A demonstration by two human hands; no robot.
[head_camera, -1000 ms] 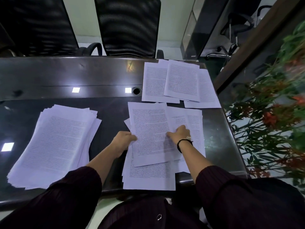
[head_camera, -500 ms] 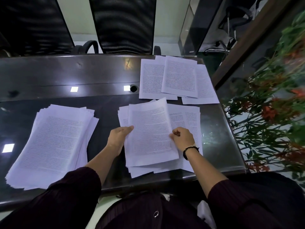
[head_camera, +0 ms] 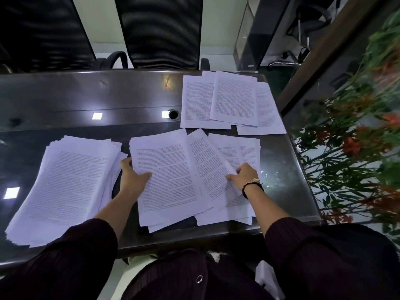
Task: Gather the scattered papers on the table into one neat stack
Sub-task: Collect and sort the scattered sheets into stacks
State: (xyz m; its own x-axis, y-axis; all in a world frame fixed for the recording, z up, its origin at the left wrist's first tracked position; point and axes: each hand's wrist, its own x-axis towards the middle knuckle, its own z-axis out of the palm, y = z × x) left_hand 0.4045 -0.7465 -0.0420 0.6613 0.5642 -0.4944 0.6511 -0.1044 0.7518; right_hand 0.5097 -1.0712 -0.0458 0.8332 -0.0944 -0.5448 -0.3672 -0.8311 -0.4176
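A thick, loosely squared stack of printed papers [head_camera: 65,182] lies on the left of the dark glass table [head_camera: 86,98]. In front of me a fanned bunch of printed sheets [head_camera: 173,176] spreads across the table. My left hand [head_camera: 132,176] grips the left edge of that bunch, thumb on top. My right hand [head_camera: 244,177] pinches a sheet near the bunch's right side, with more sheets [head_camera: 249,148] under it. A further group of overlapping sheets [head_camera: 233,100] lies at the far right corner.
Two black mesh chairs [head_camera: 160,31] stand behind the table's far edge. A cable hole [head_camera: 173,114] sits mid-table near the far sheets. Plants with red flowers [head_camera: 355,148] lie beyond the table's right edge. The near edge is close to my body.
My left hand has pulled the bunch leftward, toward the big stack. The sheets have fanned out wider, and my right hand has shifted onto a sheet on the right.
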